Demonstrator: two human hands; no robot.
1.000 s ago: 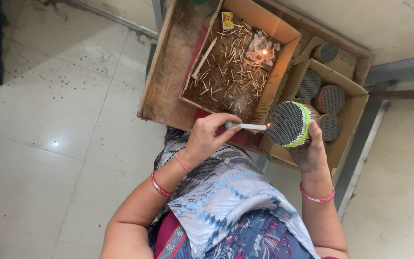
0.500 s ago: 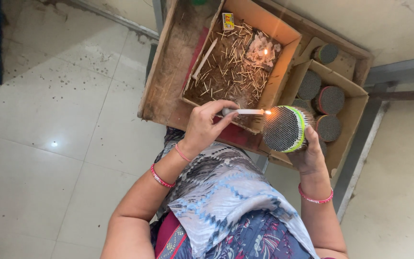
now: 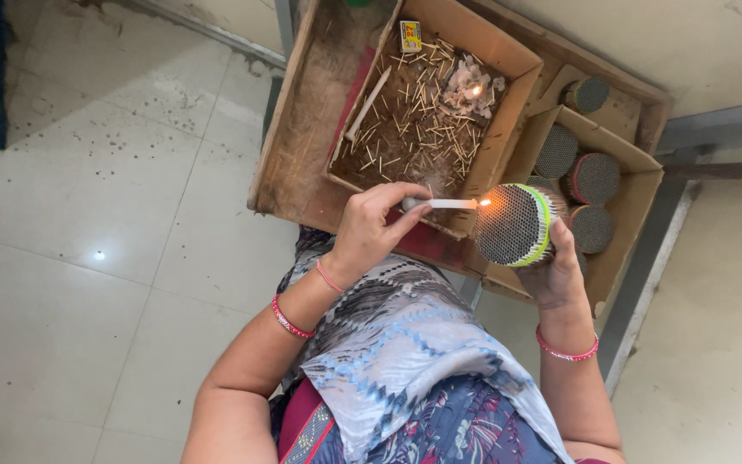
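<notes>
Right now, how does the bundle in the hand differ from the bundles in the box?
The held bundle wears a yellow-green band; the boxed bundles show reddish bands. The held bundle is lifted in the right hand, with a lit candle from the left hand at its face; the boxed bundles lie untouched in the cardboard box. All are round with dark, dotted faces.

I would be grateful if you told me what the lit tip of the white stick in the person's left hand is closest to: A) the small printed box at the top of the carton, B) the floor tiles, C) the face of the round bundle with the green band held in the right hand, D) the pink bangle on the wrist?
C: the flame on the white stick in the left hand sits right at the edge of the round bundle that the right hand holds.
</notes>
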